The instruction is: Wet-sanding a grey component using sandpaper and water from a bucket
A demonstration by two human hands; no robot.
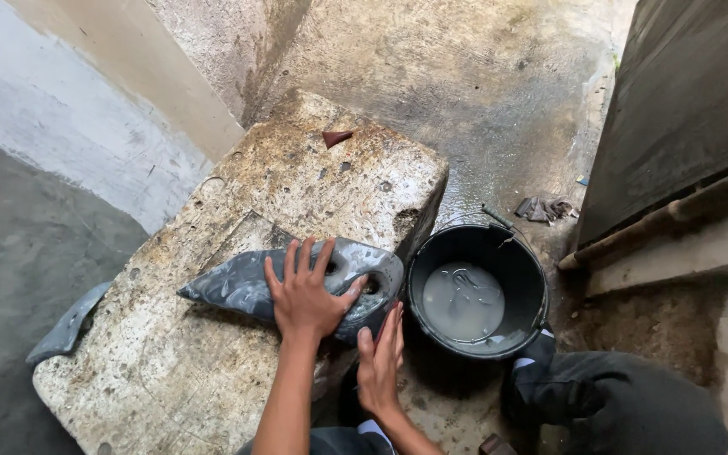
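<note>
— What grip do the hands have?

— The left hand (303, 295) lies flat, fingers spread, palm pressed down on a grey wet cloth (297, 286). It clamps nothing; it just bears on top. The right hand (379, 364) is open too, fingers straight and close together, its fingertips up against the near edge of the cloth, where that edge hangs over the slab.

— And where does the cloth lie relative to them?

— Under the left palm, mostly. It stretches out to the left of that hand as a tapering point, and bulges to the right of it, toward the corner of the stone slab (238, 253). The right hand sits below and just right of the left, at the cloth's lower rim.

— What is the slab like?

— Rough, stained, pale, set slantwise on the concrete floor (499, 76). A small reddish shard (336, 136) lies on its far end, well apart from the hands.

— Anything beside it?

— A black bucket (476, 291) with cloudy water stands just right of the slab, near the cloth's bulging end. A second grey piece (69, 324) lies off the slab's left edge. A dark rag (543, 208) lies on the wet floor beyond the bucket.
</note>
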